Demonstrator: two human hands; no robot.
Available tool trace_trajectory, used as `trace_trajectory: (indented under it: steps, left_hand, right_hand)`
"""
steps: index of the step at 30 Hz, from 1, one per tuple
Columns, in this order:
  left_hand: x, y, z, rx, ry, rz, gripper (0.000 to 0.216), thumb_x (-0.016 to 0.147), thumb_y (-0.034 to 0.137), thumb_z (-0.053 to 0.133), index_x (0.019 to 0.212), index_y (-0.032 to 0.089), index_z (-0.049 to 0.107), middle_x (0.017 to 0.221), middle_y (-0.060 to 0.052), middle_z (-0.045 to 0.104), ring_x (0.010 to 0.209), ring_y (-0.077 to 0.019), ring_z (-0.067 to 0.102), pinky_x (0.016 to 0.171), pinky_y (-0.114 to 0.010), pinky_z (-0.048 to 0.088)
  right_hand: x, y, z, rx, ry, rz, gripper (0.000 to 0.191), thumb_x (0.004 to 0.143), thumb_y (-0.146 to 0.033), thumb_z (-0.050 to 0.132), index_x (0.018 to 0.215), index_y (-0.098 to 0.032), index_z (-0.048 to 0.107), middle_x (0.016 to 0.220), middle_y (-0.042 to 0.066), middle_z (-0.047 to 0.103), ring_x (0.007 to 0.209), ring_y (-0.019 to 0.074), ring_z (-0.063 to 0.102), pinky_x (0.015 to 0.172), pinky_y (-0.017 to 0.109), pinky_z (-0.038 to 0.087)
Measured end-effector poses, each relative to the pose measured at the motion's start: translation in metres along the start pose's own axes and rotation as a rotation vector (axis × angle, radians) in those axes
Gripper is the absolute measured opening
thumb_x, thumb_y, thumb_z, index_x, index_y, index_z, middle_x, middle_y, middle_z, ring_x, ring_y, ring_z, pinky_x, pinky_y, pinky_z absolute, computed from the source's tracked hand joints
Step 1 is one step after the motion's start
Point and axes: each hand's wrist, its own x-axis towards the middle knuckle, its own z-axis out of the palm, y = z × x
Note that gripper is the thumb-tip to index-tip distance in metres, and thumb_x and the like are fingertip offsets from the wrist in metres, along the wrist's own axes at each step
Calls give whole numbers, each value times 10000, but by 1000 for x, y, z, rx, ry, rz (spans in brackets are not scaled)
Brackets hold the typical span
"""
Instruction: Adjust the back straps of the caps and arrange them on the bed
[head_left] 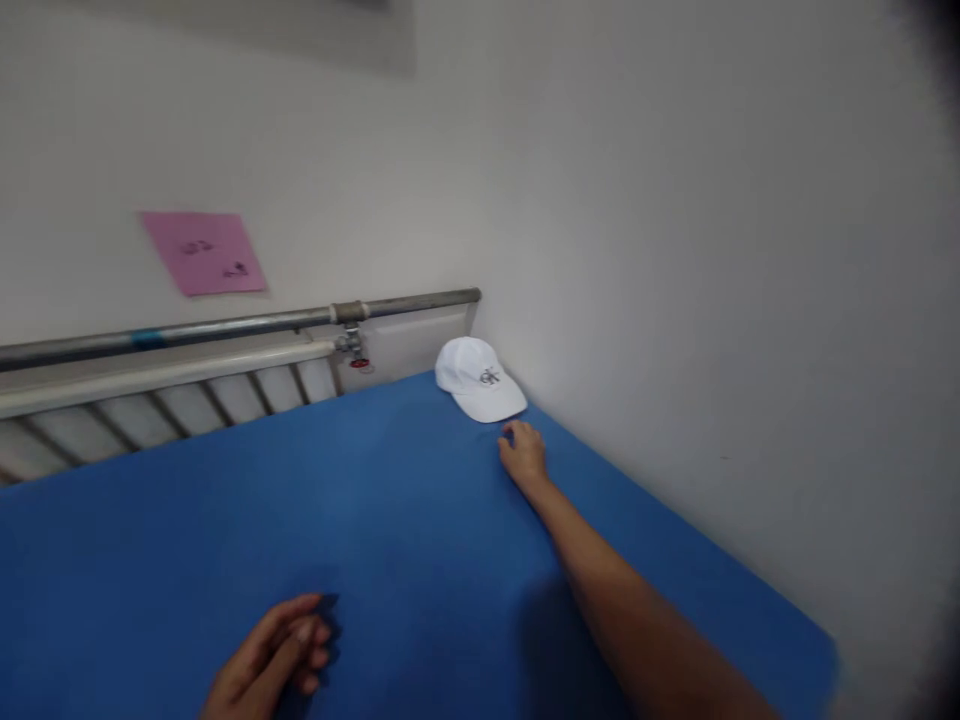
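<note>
A white baseball cap point(469, 370) with a dark monogram on its front rests at the far right corner of the blue tabletop point(360, 500), its brim towards me. Just short of that brim is my right hand point(525, 455), arm stretched forward. Its fingers are bent, with a gap between thumb and forefinger, and I see nothing in them. My left hand point(274, 655) hovers low over the near part of the table, away from the cap. Its fingers are loosely curled and slightly apart, with nothing visible in them.
A white wall point(712, 300) runs along the table's right side. Behind the far edge are a white radiator point(180, 405), a metal pipe point(277, 322) and a valve with a red handle point(360, 363). A pink paper point(206, 253) with writing is on the back wall.
</note>
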Motion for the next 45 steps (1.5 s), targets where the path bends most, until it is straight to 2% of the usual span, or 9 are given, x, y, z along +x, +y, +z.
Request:
trace_trajectory:
  steps: [6, 10, 14, 17, 20, 31, 37, 41, 45]
  left_hand:
    - [-8, 15, 17, -254, -24, 137, 340, 589, 331, 785, 835, 134, 659, 655, -48, 666, 536, -145, 605, 459, -232, 476]
    - [1, 18, -11, -337, 218, 179, 253, 608, 244, 750, 803, 122, 644, 618, -45, 641, 482, -144, 582, 406, -232, 457]
    - [-13, 21, -69, -502, 621, 291, 182, 737, 280, 662, 831, 153, 571, 713, -24, 604, 571, -108, 598, 496, -209, 497]
    - [-28, 17, -118, -615, 947, 340, 177, 784, 306, 619, 809, 177, 501, 736, 4, 548, 594, -93, 589, 520, -193, 496]
    - [-39, 12, -152, -676, 1132, 366, 186, 815, 332, 588, 804, 168, 502, 786, -13, 556, 633, -102, 602, 534, -203, 506]
    - [-35, 12, -174, -688, 1267, 404, 131, 796, 297, 591, 807, 174, 548, 814, -32, 586, 777, -175, 645, 521, -249, 548]
    - [-34, 26, -154, -762, 1052, 513, 107, 720, 178, 638, 680, 156, 541, 724, 13, 576, 727, -126, 604, 687, -309, 595]
    - [-38, 33, -120, -786, 677, 509, 118, 650, 166, 711, 732, 136, 632, 813, -31, 672, 753, -168, 640, 732, -387, 598]
    - [-46, 28, -89, -704, 187, 378, 194, 663, 205, 770, 845, 167, 714, 934, -50, 721, 829, -204, 667, 725, -341, 595]
  right_hand:
    - [-62, -46, 0, 277, -177, -329, 140, 723, -279, 447, 701, -210, 566, 798, 102, 642, 802, 260, 592, 791, 418, 461]
    - [-116, -88, 15, 429, -352, -621, 257, 772, -409, 425, 725, -226, 599, 852, 105, 669, 794, 263, 631, 759, 437, 499]
    - [-160, -116, 9, 451, -476, -794, 286, 806, -395, 422, 766, -220, 645, 977, 121, 693, 953, 277, 650, 827, 444, 513]
    - [-169, -123, 5, 433, -493, -828, 296, 817, -385, 413, 770, -222, 655, 981, 120, 697, 966, 274, 656, 836, 447, 521]
    - [-167, -122, 8, 430, -498, -819, 302, 814, -390, 411, 742, -225, 653, 973, 126, 698, 947, 280, 663, 816, 452, 534]
    - [-168, -121, 7, 469, -516, -805, 244, 803, -367, 458, 748, -251, 665, 964, 114, 697, 980, 289, 652, 844, 465, 527]
    - [-171, -125, 3, 513, -517, -775, 201, 800, -324, 472, 742, -239, 645, 945, 108, 685, 962, 270, 648, 845, 460, 520]
    - [-171, -129, -7, 674, -582, -655, 148, 785, -269, 487, 703, -221, 600, 860, 77, 660, 888, 228, 638, 814, 399, 517]
    - [-160, -127, -18, 976, -778, -236, 191, 768, -319, 566, 914, -216, 635, 912, 72, 667, 811, 191, 637, 732, 336, 527]
